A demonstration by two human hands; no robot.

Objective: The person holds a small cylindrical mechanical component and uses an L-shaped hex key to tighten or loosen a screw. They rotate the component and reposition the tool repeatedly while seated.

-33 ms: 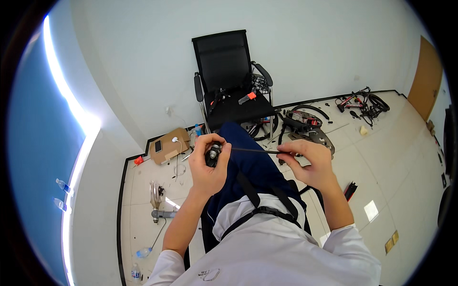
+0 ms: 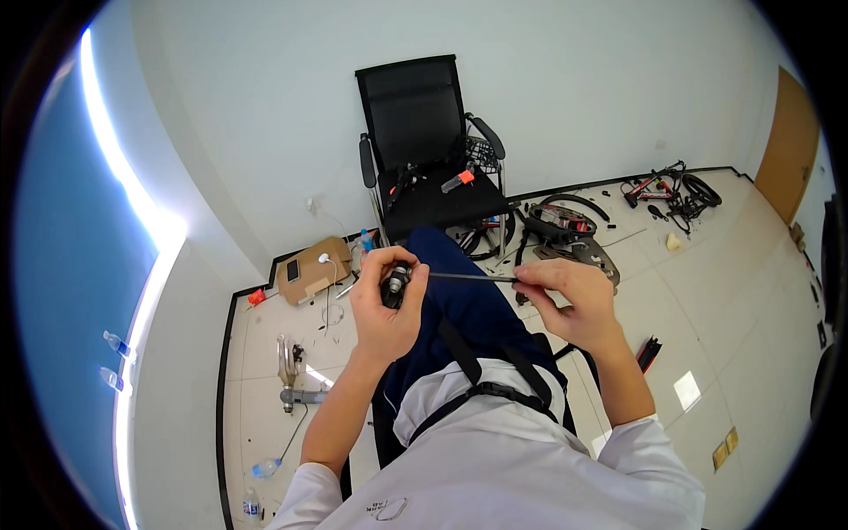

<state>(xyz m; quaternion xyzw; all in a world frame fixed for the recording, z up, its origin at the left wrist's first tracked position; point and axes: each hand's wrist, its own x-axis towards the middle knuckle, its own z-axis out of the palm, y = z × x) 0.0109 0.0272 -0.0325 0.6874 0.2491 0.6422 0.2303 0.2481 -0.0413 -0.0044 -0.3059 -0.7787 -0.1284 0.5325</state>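
Observation:
In front of my lap, my left hand is closed around a small black part with a silver cylindrical piece; its exact kind cannot be made out. From that part, a thin straight metal rod runs across to the right. My right hand pinches the rod's far end between thumb and fingertips. Whether the rod enters the part or only touches it is hidden behind my left fingers. Both hands hang over my dark blue trousers.
A black office chair against the wall carries loose parts. Bicycle pieces and a red bicycle frame lie on the tiled floor. At left are flattened cardboard with a phone, a silver metal fork-like part and bottles.
The rod's visible stretch looks lighter, and my right fingers sit very slightly differently on it. My left hand and the part have hardly moved.

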